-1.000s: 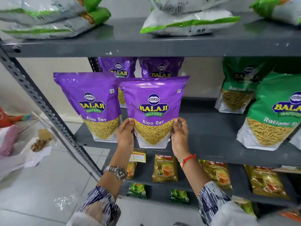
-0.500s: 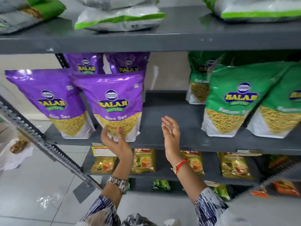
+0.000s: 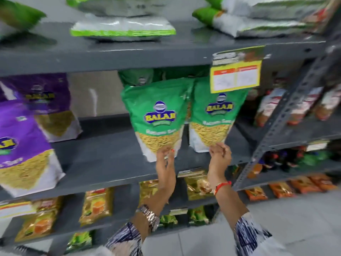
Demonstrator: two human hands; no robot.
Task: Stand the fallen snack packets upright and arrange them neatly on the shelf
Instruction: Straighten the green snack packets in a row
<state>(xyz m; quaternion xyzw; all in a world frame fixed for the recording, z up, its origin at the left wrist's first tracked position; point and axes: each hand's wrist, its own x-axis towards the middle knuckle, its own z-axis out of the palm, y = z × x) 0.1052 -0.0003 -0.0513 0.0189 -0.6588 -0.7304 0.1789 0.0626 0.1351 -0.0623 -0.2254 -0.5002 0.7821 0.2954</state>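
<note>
Both green packets stand on the middle shelf point(image 3: 110, 163); left hand point(image 3: 165, 159) touches the left green packet point(image 3: 158, 117), right hand point(image 3: 220, 156) the right green packet point(image 3: 215, 115); whether either grips, I cannot tell; a careless nudge could topple them.

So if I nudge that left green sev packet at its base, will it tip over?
Probably. The left green packet is a tall soft pouch already leaning, so a push by the left hand low down may topple it. Its glossy film likely slides on the shelf.
</note>
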